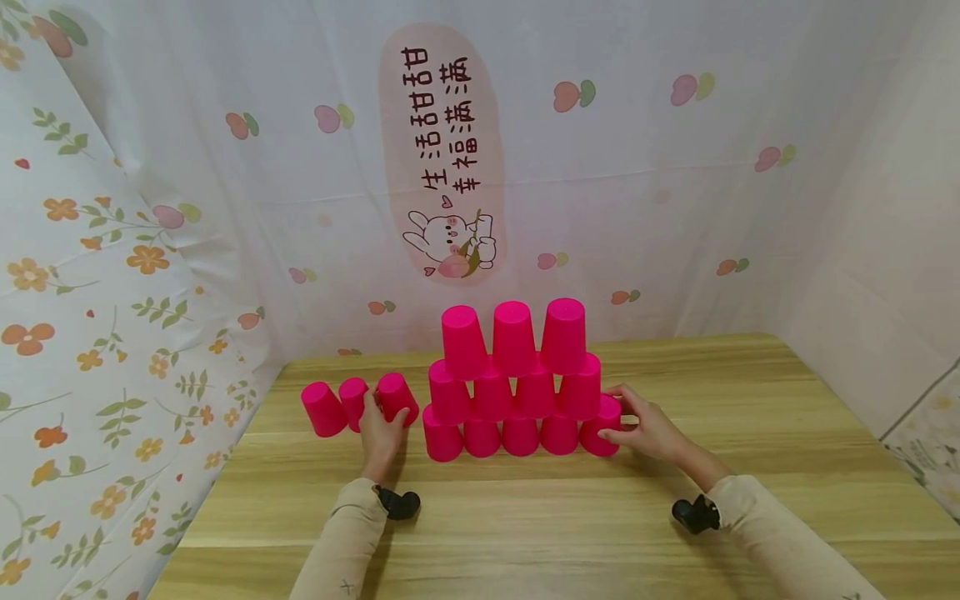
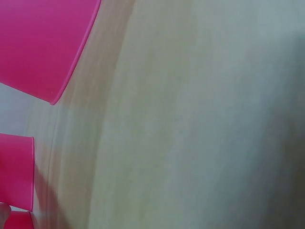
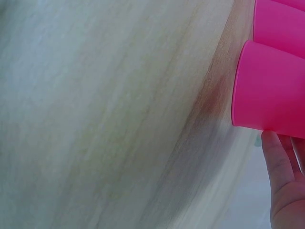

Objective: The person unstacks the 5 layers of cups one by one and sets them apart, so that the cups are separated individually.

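Pink cups stand upside down in a stacked wall in the head view, with a bottom row (image 1: 482, 439), a middle row (image 1: 492, 397) and three on top (image 1: 513, 337). My left hand (image 1: 381, 433) holds the rightmost (image 1: 395, 396) of three separate pink cups left of the wall, thumb across its front. That held cup (image 2: 16, 169) is at the lower left of the left wrist view, with only a fingertip showing. At the wall's right end, my right hand (image 1: 648, 429) grips the bottom-row end cup (image 1: 600, 427), thumb in front. In the right wrist view, fingers (image 3: 275, 160) touch that cup (image 3: 269, 90).
Two more upside-down pink cups, one at the far left (image 1: 324, 410) and one beside the left hand (image 1: 352, 398), stand on the wooden table (image 1: 525, 525). A white printed curtain (image 1: 615, 183) hangs behind it, and a flowered cloth (image 1: 97, 333) hangs on the left.
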{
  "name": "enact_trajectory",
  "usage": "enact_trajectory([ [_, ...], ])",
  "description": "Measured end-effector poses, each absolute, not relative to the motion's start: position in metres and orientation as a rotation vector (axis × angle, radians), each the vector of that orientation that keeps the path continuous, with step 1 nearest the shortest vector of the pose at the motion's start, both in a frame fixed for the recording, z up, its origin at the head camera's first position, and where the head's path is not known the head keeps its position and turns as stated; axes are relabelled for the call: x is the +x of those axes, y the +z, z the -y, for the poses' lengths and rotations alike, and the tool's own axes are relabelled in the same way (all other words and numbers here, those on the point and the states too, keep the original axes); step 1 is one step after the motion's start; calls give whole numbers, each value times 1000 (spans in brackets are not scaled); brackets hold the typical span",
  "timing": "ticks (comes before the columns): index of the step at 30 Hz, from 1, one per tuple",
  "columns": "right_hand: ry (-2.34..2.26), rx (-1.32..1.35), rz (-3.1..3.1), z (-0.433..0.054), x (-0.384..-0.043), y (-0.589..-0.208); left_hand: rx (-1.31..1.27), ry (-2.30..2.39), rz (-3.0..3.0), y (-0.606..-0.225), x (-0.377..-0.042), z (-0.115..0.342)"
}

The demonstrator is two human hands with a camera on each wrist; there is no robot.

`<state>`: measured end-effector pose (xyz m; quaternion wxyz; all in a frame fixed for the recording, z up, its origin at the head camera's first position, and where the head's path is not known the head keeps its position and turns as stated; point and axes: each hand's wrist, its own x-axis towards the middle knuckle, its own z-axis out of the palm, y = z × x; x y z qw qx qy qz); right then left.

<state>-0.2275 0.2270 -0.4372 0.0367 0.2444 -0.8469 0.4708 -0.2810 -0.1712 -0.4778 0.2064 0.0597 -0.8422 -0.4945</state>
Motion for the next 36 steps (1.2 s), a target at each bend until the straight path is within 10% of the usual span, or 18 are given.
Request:
enact_trajectory([
  [19,1499,755,2583,-238,-243,-465,169,-1400,2286,-470,-277,168],
  [36,1494,766,2570,-238,-244,-465,-89,-1448,2105,-380,-272,164],
])
